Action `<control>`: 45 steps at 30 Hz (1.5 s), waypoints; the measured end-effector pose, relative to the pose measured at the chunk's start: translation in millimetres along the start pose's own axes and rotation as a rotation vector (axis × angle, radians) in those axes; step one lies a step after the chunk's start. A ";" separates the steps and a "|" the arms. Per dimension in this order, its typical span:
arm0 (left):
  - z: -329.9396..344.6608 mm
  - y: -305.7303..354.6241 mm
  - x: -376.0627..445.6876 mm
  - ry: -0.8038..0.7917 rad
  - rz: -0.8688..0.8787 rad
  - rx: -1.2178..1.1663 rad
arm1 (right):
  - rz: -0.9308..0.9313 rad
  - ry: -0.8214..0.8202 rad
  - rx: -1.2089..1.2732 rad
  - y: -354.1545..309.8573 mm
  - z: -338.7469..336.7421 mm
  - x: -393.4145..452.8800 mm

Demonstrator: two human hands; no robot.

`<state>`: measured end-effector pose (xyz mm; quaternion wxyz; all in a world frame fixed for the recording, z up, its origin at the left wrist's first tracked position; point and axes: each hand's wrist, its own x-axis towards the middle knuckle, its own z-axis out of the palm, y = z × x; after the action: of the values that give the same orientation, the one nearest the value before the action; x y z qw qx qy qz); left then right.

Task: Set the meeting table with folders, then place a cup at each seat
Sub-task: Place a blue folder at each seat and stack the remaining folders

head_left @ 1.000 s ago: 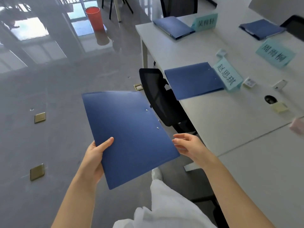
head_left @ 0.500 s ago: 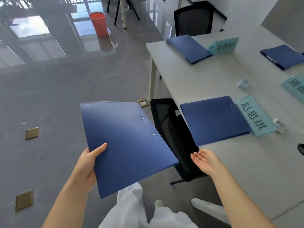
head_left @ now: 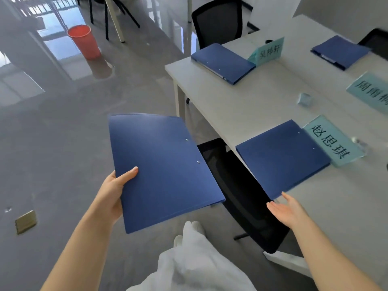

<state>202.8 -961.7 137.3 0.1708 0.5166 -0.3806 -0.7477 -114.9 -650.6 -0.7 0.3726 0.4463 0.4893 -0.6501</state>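
Listed from left to right: a brass floor plate (head_left: 25, 222) and a red bin (head_left: 84, 41) are set on the grey floor. The left hand (head_left: 114, 191) is closed on the carried folder (head_left: 163, 168), thumb laid on the cover and fingers hidden beneath; the folder is held flat above the floor, well apart from the desk (head_left: 241, 106). It is a dark blue, matte, closed cover, with two small metal rivets near its right edge and no label seen. A black mesh chair (head_left: 241, 196) is tucked beneath the desk edge. The right hand (head_left: 287, 211) is empty, palm up, fingers straight, just beside the near corner of a laid folder (head_left: 281, 158), which lies touching a teal name card (head_left: 333, 141). Two further folders (head_left: 222, 62) are laid at far seats, one beside a second name card (head_left: 268, 51). No cups are visible. Judged step: the held folder is to be carried to an unserved seat; it is best kept level, steadied by the free hand, and squared to the desk edge beside that seat's card.
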 end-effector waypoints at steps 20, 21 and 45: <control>47.6 14.3 47.2 0.039 -0.082 -0.051 | -0.334 -0.002 0.071 -14.0 48.4 -8.9; 50.7 17.4 49.2 0.038 -0.081 -0.051 | -0.333 -0.011 0.102 -14.1 50.5 -14.6; 47.4 55.3 76.6 0.037 -0.009 -0.122 | -0.105 -0.912 -0.659 6.7 186.2 -113.0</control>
<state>121.1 -1028.9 137.8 0.2055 0.5210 -0.3287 -0.7605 -112.3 -827.2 126.9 0.6332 -0.0446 0.4775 -0.6075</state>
